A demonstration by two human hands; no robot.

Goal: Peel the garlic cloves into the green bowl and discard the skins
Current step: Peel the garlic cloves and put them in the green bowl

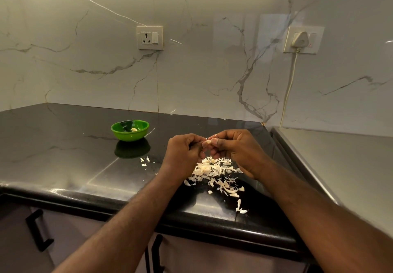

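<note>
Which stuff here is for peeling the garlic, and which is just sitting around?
For the job: clove pinched by left hand and right hand; bowl holding a peeled clove; skins on the counter.
Just lying about: socket; plug with cord; handles.

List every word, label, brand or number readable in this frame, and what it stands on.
None: no readable text in this frame.
The wall socket, the plug and the green bowl bear no lettering.
The garlic clove pinched between the left hand and the right hand has none either.
</note>
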